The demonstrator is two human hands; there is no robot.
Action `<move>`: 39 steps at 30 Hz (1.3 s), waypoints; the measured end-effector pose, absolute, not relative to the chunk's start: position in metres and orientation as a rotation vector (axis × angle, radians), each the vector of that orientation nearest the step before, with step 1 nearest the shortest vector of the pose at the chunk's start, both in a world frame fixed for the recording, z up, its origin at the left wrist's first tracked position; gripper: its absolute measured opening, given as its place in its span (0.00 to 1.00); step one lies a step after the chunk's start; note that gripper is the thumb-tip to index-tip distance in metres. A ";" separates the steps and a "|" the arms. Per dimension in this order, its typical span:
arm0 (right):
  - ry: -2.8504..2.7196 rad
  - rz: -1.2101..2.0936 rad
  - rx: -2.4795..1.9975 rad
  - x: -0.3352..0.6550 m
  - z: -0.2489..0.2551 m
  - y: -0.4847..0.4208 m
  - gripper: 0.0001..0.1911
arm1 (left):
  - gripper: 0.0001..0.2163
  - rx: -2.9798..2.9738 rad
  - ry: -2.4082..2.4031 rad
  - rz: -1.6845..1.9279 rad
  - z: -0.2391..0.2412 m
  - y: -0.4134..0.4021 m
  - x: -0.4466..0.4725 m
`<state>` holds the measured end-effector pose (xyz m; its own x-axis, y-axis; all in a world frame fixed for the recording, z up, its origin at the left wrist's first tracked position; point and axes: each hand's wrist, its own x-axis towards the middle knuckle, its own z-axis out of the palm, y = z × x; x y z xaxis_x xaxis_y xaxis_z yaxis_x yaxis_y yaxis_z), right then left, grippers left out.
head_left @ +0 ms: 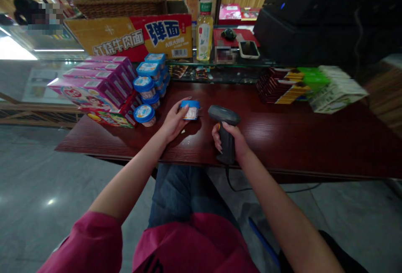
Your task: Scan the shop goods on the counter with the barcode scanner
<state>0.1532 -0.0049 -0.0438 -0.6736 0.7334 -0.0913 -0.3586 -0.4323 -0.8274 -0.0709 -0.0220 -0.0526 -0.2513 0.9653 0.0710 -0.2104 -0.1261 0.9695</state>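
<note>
My left hand (176,120) is closed around a small blue-lidded tub (191,110), tipped on its side so that a white patch on it faces the scanner. A dark grey barcode scanner (226,139) is in my right hand (237,139), with my fingers wrapped round its handle and its head pointing left toward the tub. Left of my left hand stand stacked blue-lidded tubs (145,114). Beside them are piled purple boxes (94,82) on top of red and green boxes (109,116).
At the right of the brown counter (282,139) lie dark red and yellow packets (279,86), a green pack (314,81) and pale cartons (339,91). Behind are a noodle carton (128,36), a bottle (204,26), a phone (249,49) and a black machine (301,30). The scanner's cable (241,189) hangs below the edge.
</note>
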 end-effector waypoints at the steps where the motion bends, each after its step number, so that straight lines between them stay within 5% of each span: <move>1: -1.048 2.106 -0.598 0.159 -0.045 -0.004 0.21 | 0.24 1.018 1.200 1.583 -0.054 -0.022 -0.067; 15: -0.713 1.552 -0.846 0.363 -0.047 0.054 0.22 | 0.23 2.034 0.900 1.129 -0.056 0.070 0.136; 19: -0.662 1.440 -0.844 0.405 -0.049 0.064 0.22 | 0.18 2.295 0.890 1.232 -0.061 0.108 0.195; 39: -0.639 1.470 -0.712 0.411 -0.050 0.069 0.18 | 0.17 2.698 1.450 1.139 -0.065 0.200 0.283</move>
